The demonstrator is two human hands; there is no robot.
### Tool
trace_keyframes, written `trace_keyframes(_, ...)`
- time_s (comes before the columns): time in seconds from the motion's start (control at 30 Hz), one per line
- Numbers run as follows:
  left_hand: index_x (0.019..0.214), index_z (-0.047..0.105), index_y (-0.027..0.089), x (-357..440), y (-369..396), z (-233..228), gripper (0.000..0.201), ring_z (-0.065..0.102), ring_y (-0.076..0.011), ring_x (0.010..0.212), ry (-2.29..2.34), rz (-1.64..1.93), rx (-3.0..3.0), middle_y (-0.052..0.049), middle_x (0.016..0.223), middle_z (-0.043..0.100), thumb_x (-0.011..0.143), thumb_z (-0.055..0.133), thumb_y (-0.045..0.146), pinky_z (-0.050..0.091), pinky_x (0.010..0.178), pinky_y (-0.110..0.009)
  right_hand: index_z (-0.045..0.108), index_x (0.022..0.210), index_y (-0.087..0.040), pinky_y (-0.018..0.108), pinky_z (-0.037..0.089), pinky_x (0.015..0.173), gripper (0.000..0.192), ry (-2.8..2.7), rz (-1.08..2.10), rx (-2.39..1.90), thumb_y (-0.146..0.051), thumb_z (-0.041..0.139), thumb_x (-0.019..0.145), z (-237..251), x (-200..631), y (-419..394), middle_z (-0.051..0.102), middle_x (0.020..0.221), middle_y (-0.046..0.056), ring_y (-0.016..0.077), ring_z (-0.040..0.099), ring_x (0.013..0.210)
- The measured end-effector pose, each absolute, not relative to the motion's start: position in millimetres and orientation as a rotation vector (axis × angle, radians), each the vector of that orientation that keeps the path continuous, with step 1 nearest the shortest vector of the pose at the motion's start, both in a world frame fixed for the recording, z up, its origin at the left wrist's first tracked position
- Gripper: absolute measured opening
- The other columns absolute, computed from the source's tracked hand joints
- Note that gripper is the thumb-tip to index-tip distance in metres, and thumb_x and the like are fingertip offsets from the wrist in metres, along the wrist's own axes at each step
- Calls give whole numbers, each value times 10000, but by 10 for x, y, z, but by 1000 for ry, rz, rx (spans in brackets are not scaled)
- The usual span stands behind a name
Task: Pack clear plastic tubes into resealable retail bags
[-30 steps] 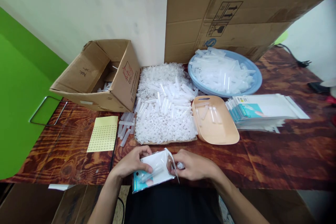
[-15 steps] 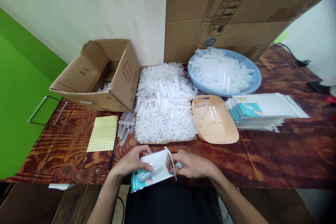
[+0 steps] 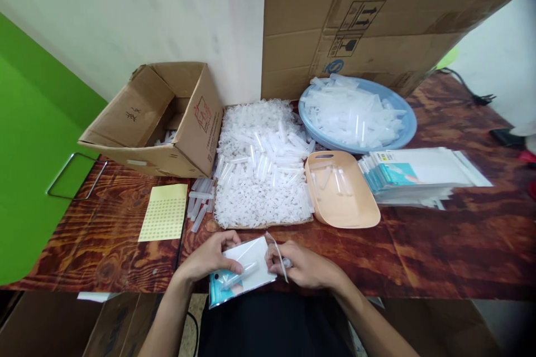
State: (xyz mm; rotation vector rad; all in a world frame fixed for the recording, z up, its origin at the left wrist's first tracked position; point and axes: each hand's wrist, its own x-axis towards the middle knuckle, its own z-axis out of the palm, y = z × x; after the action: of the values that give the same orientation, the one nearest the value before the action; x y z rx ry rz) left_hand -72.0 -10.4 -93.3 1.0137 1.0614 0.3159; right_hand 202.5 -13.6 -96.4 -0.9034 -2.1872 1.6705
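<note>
Your work surface is the wooden table (image 3: 419, 245); at its far side stands the large upright carton (image 3: 368, 17), with the open cardboard box (image 3: 167, 117) to the left, which already holds a few pieces deep inside; between them lies the tray heaped with clear tubes and caps (image 3: 262, 167), and behind it to the right the blue basin (image 3: 408, 122), also full of tubes; judge from these stocks that most of the bagging remains to be done; the stack of flat empty pouches (image 3: 419, 175) at the right is thick, the beige dish (image 3: 347, 201) holds only a few tubes, and the yellow sticker sheet (image 3: 164, 213) lies near the left edge beside a few loose tubes (image 3: 199, 203); the pouch (image 3: 243, 270) in hand sits at the near table edge directly in front of you, with one tube visible inside it and its mouth flap standing open, so it is filled but not yet sealed; your left hand (image 3: 209, 259) grips the pouch's left side, thumb on top and fingers curled under; your right hand (image 3: 304, 265) pinches the open flap at the pouch mouth, with a small clear piece tucked against its fingers; both forearms converge from the near edge, hands close together.
</note>
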Motion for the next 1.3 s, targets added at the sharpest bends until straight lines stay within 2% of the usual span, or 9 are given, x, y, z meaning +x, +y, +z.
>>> trace_keyframes(0.2, 877, 561, 160, -725, -111, -926, 474, 504, -123, 693, 1020, 319, 1006, 37, 758, 623, 594, 922, 278, 320, 597, -206, 698, 918, -162, 215, 433, 674, 75, -2042, 1673, -891, -179, 628, 895, -1003, 2024, -177, 679, 792, 10, 131, 596, 699)
trace_keyframes(0.33, 869, 556, 163, -729, -113, -923, 481, 496, -122, 674, 1007, 317, 985, 35, 744, 621, 583, 927, 271, 302, 572, -207, 789, 993, -145, 225, 460, 647, 237, -1845, 1716, -903, -335, 691, 892, -1082, 1979, -181, 740, 811, 47, 145, 625, 683)
trace_keyframes(0.5, 841, 569, 156, -715, -131, -929, 470, 508, -128, 684, 1042, 377, 995, 25, 744, 632, 567, 935, 261, 317, 584, -209, 767, 1167, -165, 229, 435, 588, 437, -1795, 1740, -1009, -392, 796, 794, -1125, 1880, -185, 736, 776, 28, 127, 561, 606)
trace_keyframes(0.6, 827, 568, 156, -703, -147, -939, 469, 500, -122, 676, 1068, 424, 989, 32, 733, 624, 561, 938, 269, 311, 587, -206, 800, 1092, -170, 247, 462, 646, 380, -1738, 1803, -969, -393, 801, 784, -1077, 1827, -170, 759, 906, 59, 164, 615, 707)
trace_keyframes(0.73, 841, 563, 158, -704, -158, -942, 473, 511, -127, 688, 1067, 469, 953, 22, 756, 638, 574, 929, 292, 317, 593, -205, 821, 934, -110, 216, 400, 532, 341, -1633, 1795, -1015, -423, 723, 844, -1003, 1819, -122, 718, 718, 50, 122, 548, 573)
trace_keyframes(0.9, 851, 564, 161, -703, -159, -925, 477, 507, -124, 669, 1074, 447, 961, 22, 756, 639, 576, 933, 288, 321, 585, -208, 774, 1160, -184, 252, 493, 695, 426, -1826, 1850, -919, -441, 754, 821, -936, 1894, -28, 766, 966, 67, 192, 656, 770)
trace_keyframes(1.0, 838, 587, 155, -680, -167, -932, 461, 495, -122, 657, 1063, 419, 983, 28, 726, 624, 572, 939, 289, 310, 575, -210, 780, 1152, -216, 275, 505, 792, 443, -1935, 1925, -788, -466, 784, 786, -898, 1923, 19, 769, 1000, 65, 225, 673, 867)
trace_keyframes(1.2, 804, 606, 145, -654, -190, -971, 463, 498, -129, 670, 1075, 413, 1003, 30, 705, 617, 539, 954, 299, 311, 584, -212, 805, 1084, -185, 227, 454, 617, 434, -2043, 1932, -782, -480, 790, 766, -918, 1913, -11, 765, 815, 52, 157, 615, 654)
trace_keyframes(1.3, 831, 596, 148, -665, -202, -961, 462, 496, -127, 664, 1065, 417, 994, 26, 719, 622, 569, 941, 307, 308, 585, -212, 812, 1060, -185, 230, 445, 626, 368, -1997, 1864, -809, -435, 766, 794, -947, 1882, -67, 758, 832, 51, 149, 604, 658)
